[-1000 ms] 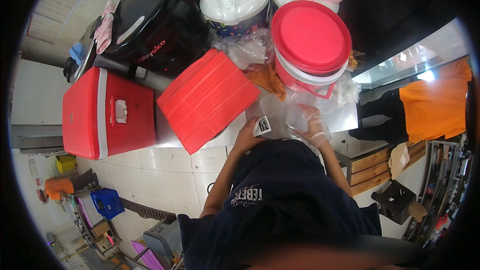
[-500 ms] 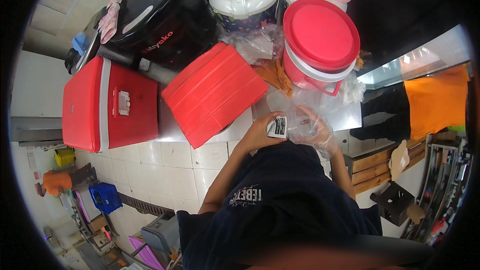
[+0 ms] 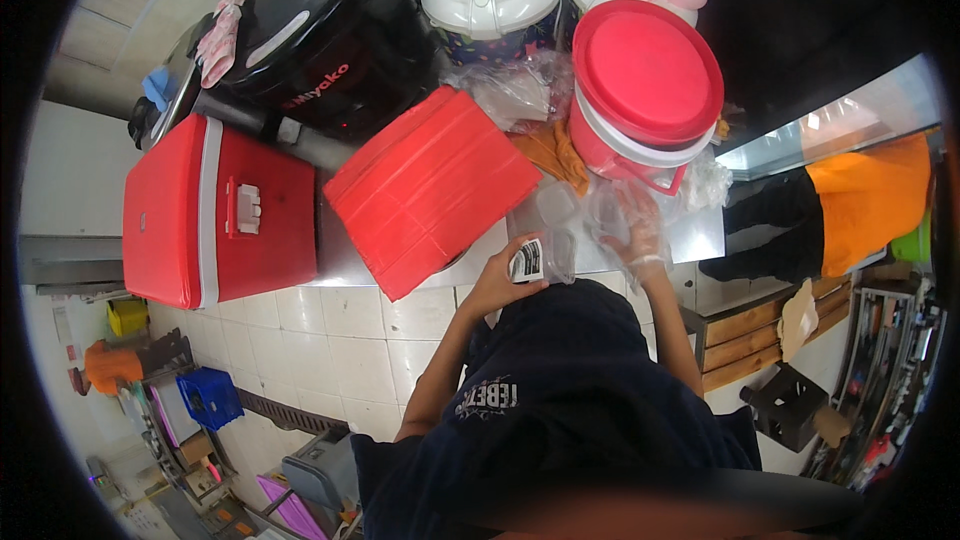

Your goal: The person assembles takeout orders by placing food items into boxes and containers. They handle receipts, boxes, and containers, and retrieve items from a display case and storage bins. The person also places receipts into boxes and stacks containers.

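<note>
My left hand [image 3: 497, 285] grips a clear plastic container [image 3: 560, 256] with a black-and-white label [image 3: 527, 260] on the side by my fingers. My right hand [image 3: 642, 236] wears a thin clear plastic glove. Its fingers are around another clear container [image 3: 607, 214], held just over the steel counter's front part. Between and beyond my hands, a third clear container [image 3: 557, 203] rests on the counter. The see-through plastic makes the rims hard to tell apart.
A red insulated jug [image 3: 640, 90] stands beyond my right hand, beside an orange cloth [image 3: 552, 155] and crumpled plastic bags [image 3: 510, 90]. Left are a red slab-like cover [image 3: 430, 190], a red cooler box [image 3: 220, 210] and a large black cooker [image 3: 330, 60]. A person in orange [image 3: 870, 205] is at right.
My hands have moved apart. The right has gone forward with a clear container; the left has shifted slightly left, keeping the labelled container.
</note>
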